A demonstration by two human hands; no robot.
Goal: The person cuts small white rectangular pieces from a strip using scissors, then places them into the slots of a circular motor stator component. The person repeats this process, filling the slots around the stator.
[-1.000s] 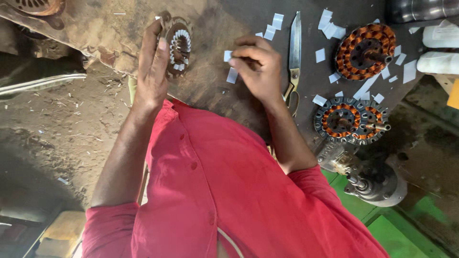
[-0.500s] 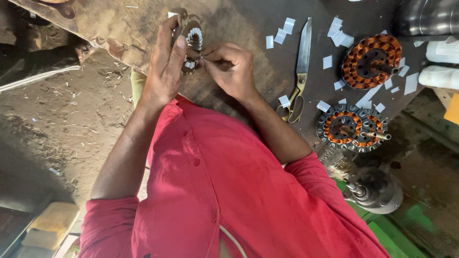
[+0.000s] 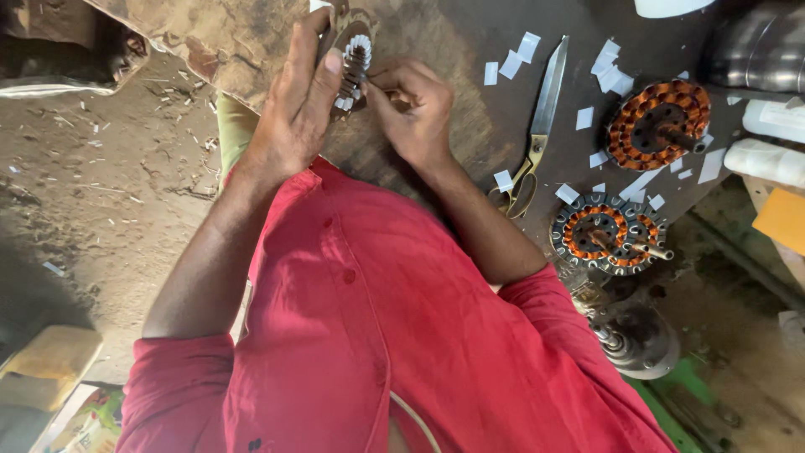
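Note:
My left hand [image 3: 293, 109] holds a small round stator core [image 3: 354, 52] upright over the dark wooden board [image 3: 470, 143]. White paper slips stick out of the core's slots. My right hand [image 3: 415, 109] is pressed against the core's side, its fingertips pinched together on a small white paper slip at the slots. Both forearms reach up from my red shirt [image 3: 377, 335].
Scissors [image 3: 541, 117] lie on the board right of my right hand. Several cut white paper slips [image 3: 511, 63] are scattered around. A copper-wound stator [image 3: 658, 126] and a second one [image 3: 608, 235] sit at the right, with a shafted motor part [image 3: 637, 340] below. Dirt floor [image 3: 109, 168] lies left.
My right hand left the paper slips on the board and came over to the core in my left hand, where it now works at the slots. The view shifted slightly.

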